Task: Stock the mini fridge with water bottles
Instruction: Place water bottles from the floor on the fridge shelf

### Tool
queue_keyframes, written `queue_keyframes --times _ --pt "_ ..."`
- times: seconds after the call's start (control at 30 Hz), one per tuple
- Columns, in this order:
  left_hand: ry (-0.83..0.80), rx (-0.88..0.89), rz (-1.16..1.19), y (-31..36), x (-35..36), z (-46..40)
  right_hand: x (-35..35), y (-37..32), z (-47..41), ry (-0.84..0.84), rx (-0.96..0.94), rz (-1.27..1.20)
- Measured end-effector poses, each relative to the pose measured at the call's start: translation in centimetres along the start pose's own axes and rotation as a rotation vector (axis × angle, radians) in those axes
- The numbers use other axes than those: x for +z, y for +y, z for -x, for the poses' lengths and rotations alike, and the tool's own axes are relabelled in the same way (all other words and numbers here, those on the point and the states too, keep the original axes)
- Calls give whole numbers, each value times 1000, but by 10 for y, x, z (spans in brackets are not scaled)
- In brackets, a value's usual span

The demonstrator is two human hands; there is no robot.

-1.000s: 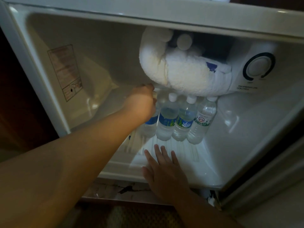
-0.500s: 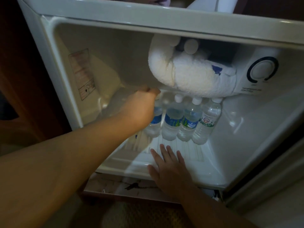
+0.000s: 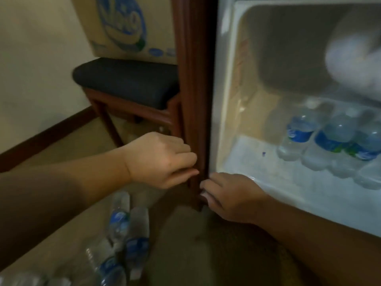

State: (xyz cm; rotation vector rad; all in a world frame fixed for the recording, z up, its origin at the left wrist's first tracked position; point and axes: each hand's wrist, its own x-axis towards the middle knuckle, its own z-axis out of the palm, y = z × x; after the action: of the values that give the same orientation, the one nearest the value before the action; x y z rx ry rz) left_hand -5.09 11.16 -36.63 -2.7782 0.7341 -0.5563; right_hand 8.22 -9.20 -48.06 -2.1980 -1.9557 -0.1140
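labels on bottles [image 3: 300, 133] and box [image 3: 123, 23] too blurred.

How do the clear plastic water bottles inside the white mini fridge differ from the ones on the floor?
The clear plastic water bottles inside the white mini fridge stand upright in a tight row on the shelf; the clear plastic water bottles on the floor lie on their sides, loosely scattered on the carpet, outside the white mini fridge. Both have blue labels.
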Motion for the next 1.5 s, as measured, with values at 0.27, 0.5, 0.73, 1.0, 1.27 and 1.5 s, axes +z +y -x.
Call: queue_keyframes --times 0.27,0.5,0.73,1.0,1.27,1.5 --pt "-827 -646 -90 -12 -27 143 40 -94 -88 -221 -390 -65" --pt "-1455 -1202 287 38 -33 247 100 -199 -118 -672 -302 -171" --pt "-1543 -1335 216 75 -2 311 181 -275 -81 -820 110 -64" --pt "-1243 -1267 270 62 -20 284 181 -283 -84 -752 214 -25" --pt "-1100 -1155 341 7 -56 208 28 -213 -143 -598 220 -296" --pt "-905 -1013 210 -39 -79 128 -78 -128 -123 -373 119 -288"
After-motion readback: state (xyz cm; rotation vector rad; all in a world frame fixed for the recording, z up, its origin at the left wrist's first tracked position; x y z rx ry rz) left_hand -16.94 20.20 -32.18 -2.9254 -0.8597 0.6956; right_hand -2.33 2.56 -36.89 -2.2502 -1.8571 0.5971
